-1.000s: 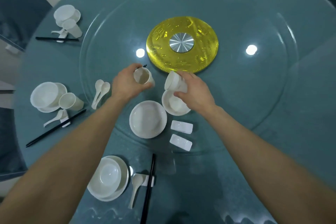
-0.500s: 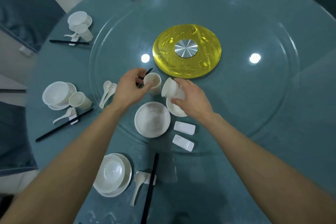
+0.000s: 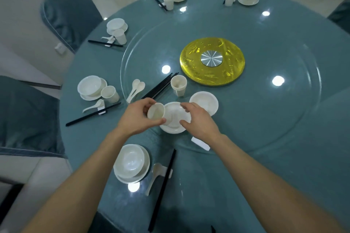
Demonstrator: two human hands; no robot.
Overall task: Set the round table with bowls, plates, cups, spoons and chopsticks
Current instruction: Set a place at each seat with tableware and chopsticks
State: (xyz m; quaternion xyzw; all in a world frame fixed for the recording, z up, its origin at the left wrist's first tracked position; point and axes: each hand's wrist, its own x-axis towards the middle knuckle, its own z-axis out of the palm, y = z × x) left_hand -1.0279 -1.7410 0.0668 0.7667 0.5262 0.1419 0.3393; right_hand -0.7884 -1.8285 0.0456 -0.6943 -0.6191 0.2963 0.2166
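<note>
Left hand [image 3: 140, 117] grips a white cup [image 3: 156, 112], fingers and thumb wrapped round its wall. The cup is tilted, mouth toward the camera, and is held just over the left rim of a shallow bowl [image 3: 175, 114]. Right hand [image 3: 198, 121] holds that bowl at its right rim in a narrow pinch, forefinger on the far side and thumb on the near side. The bowl sits on a plate [image 3: 171, 130] at the near edge of the glass turntable [image 3: 265, 111].

Also on the turntable:
- Stacked cups [image 3: 178, 85] stand upright beyond the held bowl.
- A second bowl [image 3: 205, 103] sits just to its right.
- Loose chopsticks [image 3: 161, 86] lie bundled left of the stacked cups.
- Two spoons [image 3: 136, 87] lie together at the left edge.
- A white chopstick rest [image 3: 200, 143] lies at the near edge, partly hidden by the right forearm.
- A yellow disc [image 3: 212, 60] marks the centre.

At the near edge of the table [image 3: 284, 176] lie a nested bowl and plate [image 3: 131, 163], a spoon [image 3: 154, 176] and a chopstick pair [image 3: 162, 189].
</note>
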